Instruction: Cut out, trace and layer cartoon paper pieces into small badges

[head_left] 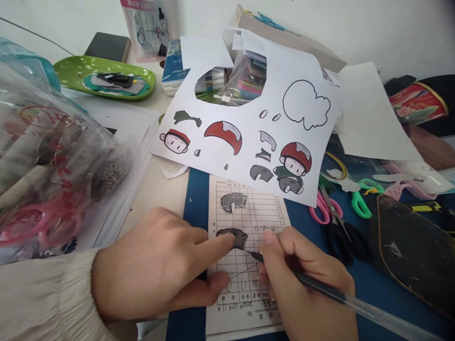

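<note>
My right hand grips a pen with a black front and a clear barrel. The pen's tip meets the right end of a dark grey cut-out piece with black outlines. My left hand presses that piece down with a stretched index finger, thumb apart below it and the other fingers curled. Under both hands lies a printed form pad with handwriting on it. A second grey cut-out, with a speckled surface and a white oval part, rests higher on the pad.
Beyond the pad stands a printed sheet of cartoon parts with a large hole. Scissors and a black case lie on the right. A plastic bag fills the left, before a green tray of cut pieces.
</note>
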Available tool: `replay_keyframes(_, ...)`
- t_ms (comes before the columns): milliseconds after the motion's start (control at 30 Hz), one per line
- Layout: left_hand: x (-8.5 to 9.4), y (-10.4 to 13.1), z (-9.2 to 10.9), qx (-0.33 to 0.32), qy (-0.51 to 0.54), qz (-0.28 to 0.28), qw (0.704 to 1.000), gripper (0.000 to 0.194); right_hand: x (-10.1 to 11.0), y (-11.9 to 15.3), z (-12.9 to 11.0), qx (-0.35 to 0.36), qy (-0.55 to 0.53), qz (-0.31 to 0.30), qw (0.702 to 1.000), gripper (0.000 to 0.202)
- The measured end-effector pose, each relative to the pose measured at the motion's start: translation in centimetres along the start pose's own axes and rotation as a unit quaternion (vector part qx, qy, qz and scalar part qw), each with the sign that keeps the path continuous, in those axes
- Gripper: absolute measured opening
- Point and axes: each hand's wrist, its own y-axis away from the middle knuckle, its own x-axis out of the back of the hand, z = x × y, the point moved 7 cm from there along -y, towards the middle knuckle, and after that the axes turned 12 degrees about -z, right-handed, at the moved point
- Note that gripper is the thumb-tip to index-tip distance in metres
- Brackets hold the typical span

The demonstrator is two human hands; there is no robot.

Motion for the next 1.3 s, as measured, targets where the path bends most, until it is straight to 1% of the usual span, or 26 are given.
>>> replay_keyframes(300,0.17,0.03,0.15,-0.004,-0.003,0.011,1.0,0.019,-0.04,-0.05,0.08,0.0,-0.004,-0.004,1.0,0.043)
replay_keyframes(500,0.08,-0.07,-0.05,0.001,-0.005,-0.003,1.0,0.02,-0.02,0.01,0.13,-0.013,-0.001,0.0,1.0,0.043)
replay_keyframes(667,0.25,-0.1,0.03,-0.001,-0.002,0.006,1.0,0.021,-0.06,-0.04,0.12,-0.006,0.001,-0.004,1.0,0.043)
replay_keyframes(867,0.0,-0.1,-0.06,0.0,0.001,0.004,1.0,0.021,-0.1,-0.04,0.09,0.0,0.001,-0.005,1.0,0.043)
replay_keyframes(1100,0.12,-0.04,-0.08,0.002,-0.003,-0.001,1.0,0.022,-0.03,0.03,0.13,-0.008,-0.004,-0.002,1.0,0.043)
replay_keyframes(1300,0.18,0.0,0.0,-0.001,-0.007,0.008,1.0,0.021,-0.08,0.0,0.1,-0.01,-0.011,-0.004,1.0,0.043)
